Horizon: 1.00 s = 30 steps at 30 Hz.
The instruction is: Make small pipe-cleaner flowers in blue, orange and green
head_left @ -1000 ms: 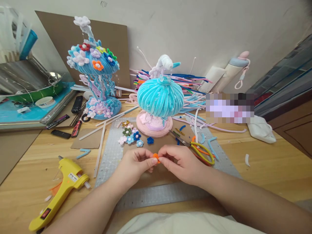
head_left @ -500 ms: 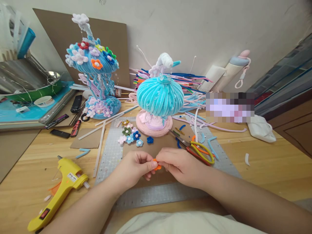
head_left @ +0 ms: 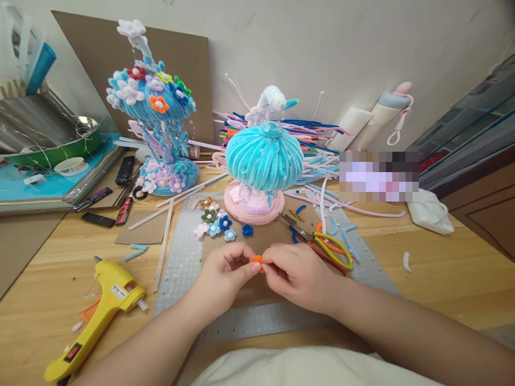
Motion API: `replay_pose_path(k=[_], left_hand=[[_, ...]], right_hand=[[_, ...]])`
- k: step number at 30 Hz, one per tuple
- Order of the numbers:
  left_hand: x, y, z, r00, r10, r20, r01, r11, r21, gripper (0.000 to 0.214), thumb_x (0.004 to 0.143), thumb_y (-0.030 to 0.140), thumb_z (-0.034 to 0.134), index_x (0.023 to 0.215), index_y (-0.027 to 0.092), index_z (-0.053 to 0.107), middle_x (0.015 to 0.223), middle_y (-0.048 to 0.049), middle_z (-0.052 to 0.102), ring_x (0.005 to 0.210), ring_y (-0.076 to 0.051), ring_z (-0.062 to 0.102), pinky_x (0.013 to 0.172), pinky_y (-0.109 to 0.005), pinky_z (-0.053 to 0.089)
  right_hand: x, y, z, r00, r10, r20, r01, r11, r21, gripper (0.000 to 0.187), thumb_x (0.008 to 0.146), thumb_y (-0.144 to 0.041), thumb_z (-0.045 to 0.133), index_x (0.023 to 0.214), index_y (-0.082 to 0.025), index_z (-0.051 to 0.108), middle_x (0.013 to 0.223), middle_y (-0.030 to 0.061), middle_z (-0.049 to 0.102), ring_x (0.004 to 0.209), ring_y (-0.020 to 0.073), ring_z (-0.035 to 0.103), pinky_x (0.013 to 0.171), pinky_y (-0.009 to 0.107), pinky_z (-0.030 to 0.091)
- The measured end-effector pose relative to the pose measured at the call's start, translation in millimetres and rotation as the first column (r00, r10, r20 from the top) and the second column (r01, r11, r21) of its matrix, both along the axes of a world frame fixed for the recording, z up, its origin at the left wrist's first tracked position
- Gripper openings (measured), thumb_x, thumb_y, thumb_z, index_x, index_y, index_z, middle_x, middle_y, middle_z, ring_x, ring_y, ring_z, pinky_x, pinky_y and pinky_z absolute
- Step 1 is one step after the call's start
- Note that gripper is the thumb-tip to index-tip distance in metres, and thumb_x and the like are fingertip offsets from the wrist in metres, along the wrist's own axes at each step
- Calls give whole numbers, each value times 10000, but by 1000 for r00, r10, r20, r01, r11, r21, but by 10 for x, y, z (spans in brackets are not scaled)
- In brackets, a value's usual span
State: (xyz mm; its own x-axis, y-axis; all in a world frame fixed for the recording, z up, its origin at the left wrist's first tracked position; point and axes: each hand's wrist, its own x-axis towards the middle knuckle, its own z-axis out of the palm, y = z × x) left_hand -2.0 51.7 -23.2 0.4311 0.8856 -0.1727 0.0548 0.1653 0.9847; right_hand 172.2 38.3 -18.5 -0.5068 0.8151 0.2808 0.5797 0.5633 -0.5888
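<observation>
Between my two hands is a small orange pipe-cleaner flower (head_left: 256,261), partly covered by fingertips. My left hand (head_left: 231,273) pinches it from the left with thumb and forefinger. From the right, the closed fingers of my right hand (head_left: 300,273) grip its edge. Just beyond lie a dark blue flower (head_left: 247,230) and a cluster of several small flowers (head_left: 213,224) on brown cardboard (head_left: 257,240). Behind them stands a turquoise pipe-cleaner lamp (head_left: 264,161) on a round pink base (head_left: 253,214).
Scissors (head_left: 332,251) with yellow and orange handles lie right of my hands. A yellow glue gun (head_left: 96,316) rests at left. A flowered blue lamp (head_left: 151,102) stands at back left. Bundled pipe cleaners (head_left: 317,128) lie along the wall. A grey cutting mat (head_left: 225,324) lies under the cardboard.
My hands have risen slightly with the orange flower, and its petals show more above the left thumb. The things on the table stay where they were.
</observation>
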Motion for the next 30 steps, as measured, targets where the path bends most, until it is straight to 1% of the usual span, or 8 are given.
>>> replay_pose_path(k=[4, 8, 11, 13, 16, 18, 24, 30], left_hand=[[6, -30, 52, 993, 25, -113, -3, 982, 188, 126, 772, 232, 585, 672, 156, 580, 679, -9, 557, 679, -145, 492, 646, -254, 375], [5, -43, 68, 986, 9, -169, 38, 961, 272, 133, 793, 218, 566, 676, 159, 587, 692, -10, 559, 696, -145, 494, 652, -251, 367], [4, -26, 34, 987, 5, -161, 31, 974, 223, 126, 786, 233, 579, 689, 155, 594, 706, -14, 577, 702, -145, 501, 660, -250, 373], [3, -4, 0, 995, 18, -102, -5, 992, 130, 130, 765, 261, 606, 695, 152, 591, 690, -6, 579, 674, -135, 501, 644, -243, 378], [2, 23, -30, 995, 92, 27, -92, 996, -8, 178, 705, 302, 669, 682, 150, 579, 646, 16, 573, 622, -112, 493, 611, -222, 376], [6, 29, -22, 990, 121, 72, -117, 991, -62, 213, 668, 315, 703, 664, 147, 572, 632, 21, 576, 612, -104, 494, 608, -215, 376], [23, 17, 46, 992, 105, 65, -100, 992, -75, 211, 676, 324, 698, 710, 139, 602, 651, 18, 579, 617, -98, 499, 597, -206, 383], [30, 11, -2, 977, 155, 144, -119, 965, -233, 236, 665, 325, 720, 714, 138, 586, 583, 27, 574, 537, -83, 495, 531, -200, 401]], right_hand=[[-61, 8, 38, 947, -185, -264, 61, 907, -417, 116, 753, -152, 499, 638, -170, 502, 563, -37, 453, 508, 82, 390, 469, 202, 292], [-81, 71, 18, 810, -371, -454, -150, 618, -772, 73, 699, -177, 519, 635, -172, 484, 485, -77, 392, 413, 52, 287, 391, 183, 195], [-67, 117, -37, 737, -461, -494, -324, 402, -857, 72, 697, -194, 525, 658, -176, 467, 447, -102, 373, 342, 28, 187, 352, 183, 107], [-56, 133, -64, 749, -423, -509, -323, 437, -839, 103, 734, -228, 543, 680, -170, 477, 462, -99, 391, 330, 21, 229, 347, 174, 135], [-53, 127, -72, 777, -349, -524, -228, 619, -751, 158, 783, -312, 557, 765, -165, 502, 540, -75, 458, 369, 34, 370, 366, 161, 240], [-61, 109, -62, 783, -327, -529, -190, 684, -704, 167, 782, -320, 566, 805, -168, 501, 616, -56, 499, 405, 41, 417, 390, 166, 305], [-86, 72, -22, 871, -315, -378, -55, 701, -711, 85, 773, -202, 532, 710, -170, 485, 533, -72, 438, 418, 51, 397, 399, 168, 293], [-99, 67, -44, 856, -278, -435, -86, 754, -652, 103, 810, -262, 523, 781, -163, 515, 692, -26, 525, 543, 76, 491, 520, 201, 408]])
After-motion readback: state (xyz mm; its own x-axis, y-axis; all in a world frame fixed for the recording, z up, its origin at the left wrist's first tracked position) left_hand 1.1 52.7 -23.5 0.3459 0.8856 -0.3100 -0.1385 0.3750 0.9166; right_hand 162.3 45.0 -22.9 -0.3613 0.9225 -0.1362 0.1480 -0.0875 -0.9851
